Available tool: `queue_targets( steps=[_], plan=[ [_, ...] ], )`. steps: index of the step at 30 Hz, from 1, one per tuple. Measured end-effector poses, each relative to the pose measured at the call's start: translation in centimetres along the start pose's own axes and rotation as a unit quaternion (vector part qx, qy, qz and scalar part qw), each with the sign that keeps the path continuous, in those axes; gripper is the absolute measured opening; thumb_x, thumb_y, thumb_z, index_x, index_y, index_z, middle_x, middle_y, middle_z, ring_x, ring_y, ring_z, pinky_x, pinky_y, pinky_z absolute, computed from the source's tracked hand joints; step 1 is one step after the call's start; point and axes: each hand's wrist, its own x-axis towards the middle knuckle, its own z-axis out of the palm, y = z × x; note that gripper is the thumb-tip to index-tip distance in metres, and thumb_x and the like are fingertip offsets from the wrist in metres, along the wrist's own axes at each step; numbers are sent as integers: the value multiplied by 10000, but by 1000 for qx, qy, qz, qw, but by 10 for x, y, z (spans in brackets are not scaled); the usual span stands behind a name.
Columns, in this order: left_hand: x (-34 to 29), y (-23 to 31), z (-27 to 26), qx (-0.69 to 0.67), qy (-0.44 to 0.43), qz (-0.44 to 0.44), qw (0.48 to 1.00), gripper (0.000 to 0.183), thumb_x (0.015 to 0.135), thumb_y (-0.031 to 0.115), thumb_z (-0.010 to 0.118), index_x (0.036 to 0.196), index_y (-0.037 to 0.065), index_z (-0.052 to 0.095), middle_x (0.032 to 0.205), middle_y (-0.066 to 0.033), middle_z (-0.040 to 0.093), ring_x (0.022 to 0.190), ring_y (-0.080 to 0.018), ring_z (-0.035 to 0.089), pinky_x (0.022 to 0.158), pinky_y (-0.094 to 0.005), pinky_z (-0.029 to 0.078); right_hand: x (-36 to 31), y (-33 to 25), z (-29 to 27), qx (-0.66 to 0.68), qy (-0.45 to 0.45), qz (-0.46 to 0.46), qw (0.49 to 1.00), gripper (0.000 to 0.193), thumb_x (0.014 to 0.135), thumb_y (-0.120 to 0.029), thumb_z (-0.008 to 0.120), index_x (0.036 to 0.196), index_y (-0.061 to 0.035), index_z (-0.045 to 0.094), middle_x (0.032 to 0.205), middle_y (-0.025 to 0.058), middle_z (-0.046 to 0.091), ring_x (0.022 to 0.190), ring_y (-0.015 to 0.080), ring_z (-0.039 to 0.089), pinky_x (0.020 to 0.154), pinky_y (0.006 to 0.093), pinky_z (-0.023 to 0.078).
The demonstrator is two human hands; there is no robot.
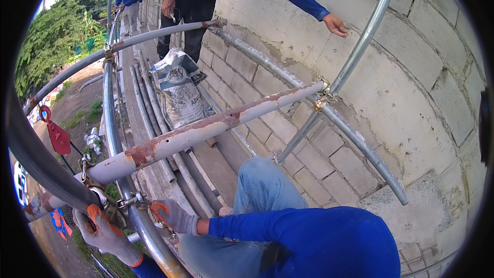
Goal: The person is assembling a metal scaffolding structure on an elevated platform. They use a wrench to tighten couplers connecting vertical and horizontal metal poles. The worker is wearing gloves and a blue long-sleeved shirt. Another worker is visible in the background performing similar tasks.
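My left hand [107, 234], in a grey glove with orange patches, is closed against a metal scaffold clamp [114, 212] beside the lower end of a dark curved tube [49, 162]. My right hand [176, 217], gloved alike, has its fingers curled on the other side of the shiny upright pipe [109, 118], close to a second clamp [133, 200] fixed around that pipe. Whatever lies between the right fingers is hidden. Just above both hands, a grey pipe with rust-red patches [206, 126] crosses the view. My blue sleeve and bent knee fill the lower middle.
A printed white sack [177, 90] lies on planks with loose pipes [149, 98]. On the right rises a block wall [411, 98], with galvanized pipes [365, 36] before it. A co-worker [193, 0] reaches toward the wall; another person [128, 2] stands farther off. A red hook block [57, 136] hangs left.
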Motion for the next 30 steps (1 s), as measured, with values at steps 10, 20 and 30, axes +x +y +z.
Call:
queue_targets(
  steps=[10, 20, 30],
  plan=[
    [1, 5, -3, 53, -1, 11, 999, 629, 845, 155, 681, 1407, -109, 579, 1386, -214, 632, 1227, -289, 627, 1033, -399, 512, -10, -4, 6, 41, -12, 121, 992, 374, 1091, -377, 502, 982, -35, 607, 660, 57, 526, 629, 154, 527, 623, 343, 455],
    [11, -3, -2, 15, -40, 51, 998, 519, 1000, 180, 681, 1409, -119, 568, 1365, -189, 638, 1225, -254, 631, 1030, -374, 513, -9, 1, 8, -4, 16, 102, 995, 493, 1089, -481, 509, 950, -26, 640, 675, 65, 573, 616, 161, 551, 617, 349, 470],
    [12, -14, -9, -22, -60, 55, 996, 463, 1000, 152, 683, 1365, -117, 589, 1291, -159, 664, 1164, -222, 641, 1007, -357, 512, -35, 17, 21, 213, 19, 191, 958, 546, 1057, -576, 554, 886, -76, 693, 593, 20, 510, 584, 128, 503, 566, 308, 397]
  ],
)
